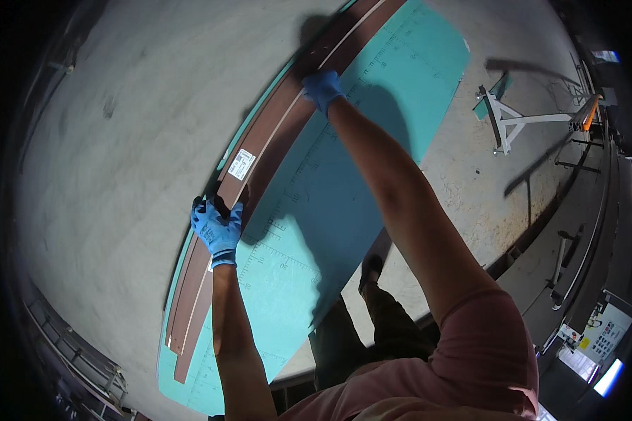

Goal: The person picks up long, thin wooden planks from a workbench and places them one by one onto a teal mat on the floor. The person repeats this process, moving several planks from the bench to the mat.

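Note:
Two long brown strips (274,130), with a pale line running between them, lie lengthwise on a turquoise board (372,119) printed with ruler scales. A white printed label (241,164) is stuck on the strips between my hands. My left hand (218,228), in a blue glove with dark fingertips, grips the strips across their width below the label. Farther up, my right hand (323,91), also in a blue glove, is closed over the edge of the strips; its fingertips are partly hidden. The strips' far ends run out of the picture.
Grey concrete floor (112,161) spreads to the left. A white metal stand (516,121) with a turquoise piece is at the right. Along the far right run rails, a control panel (604,333) and a lit screen (609,377). My legs are close to the board's near edge.

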`<state>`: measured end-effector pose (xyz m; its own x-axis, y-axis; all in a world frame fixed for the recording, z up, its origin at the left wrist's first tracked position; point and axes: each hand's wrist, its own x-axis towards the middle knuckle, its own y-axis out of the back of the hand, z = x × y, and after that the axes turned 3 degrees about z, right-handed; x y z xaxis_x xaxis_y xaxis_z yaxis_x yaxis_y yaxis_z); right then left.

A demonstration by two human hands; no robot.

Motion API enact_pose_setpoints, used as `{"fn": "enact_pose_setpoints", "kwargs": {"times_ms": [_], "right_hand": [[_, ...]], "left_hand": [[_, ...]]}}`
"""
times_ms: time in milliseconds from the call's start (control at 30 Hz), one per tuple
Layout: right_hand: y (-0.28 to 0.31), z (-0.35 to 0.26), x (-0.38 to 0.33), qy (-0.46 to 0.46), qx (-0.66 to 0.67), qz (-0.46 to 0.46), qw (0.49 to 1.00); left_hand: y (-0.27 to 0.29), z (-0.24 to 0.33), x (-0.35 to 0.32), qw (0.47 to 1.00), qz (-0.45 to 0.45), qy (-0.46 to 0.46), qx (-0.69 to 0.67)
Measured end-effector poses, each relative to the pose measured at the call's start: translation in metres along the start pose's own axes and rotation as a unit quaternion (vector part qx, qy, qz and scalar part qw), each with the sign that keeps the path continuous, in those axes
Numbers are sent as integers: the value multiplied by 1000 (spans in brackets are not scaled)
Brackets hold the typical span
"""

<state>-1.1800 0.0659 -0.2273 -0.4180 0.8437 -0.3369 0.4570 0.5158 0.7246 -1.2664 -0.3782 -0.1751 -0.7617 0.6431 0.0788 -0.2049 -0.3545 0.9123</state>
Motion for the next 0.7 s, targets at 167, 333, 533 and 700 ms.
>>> {"fn": "enact_pose_setpoints", "kwargs": {"times_ms": [167,333,533,700], "right_hand": [[-16,5,14,-17,-68,-37,997],[-30,22,18,90,-163,10,982],[-24,13,1,129,-139,89,978],[0,-26,-43,55,-36,52,996]], "left_hand": [[-3,-1,0,1000,15,6,5],[1,6,2,999,2,30,-28],[-18,-10,-2,999,41,13,-31],[-25,-35,-9,1000,21,17,-5]]}}
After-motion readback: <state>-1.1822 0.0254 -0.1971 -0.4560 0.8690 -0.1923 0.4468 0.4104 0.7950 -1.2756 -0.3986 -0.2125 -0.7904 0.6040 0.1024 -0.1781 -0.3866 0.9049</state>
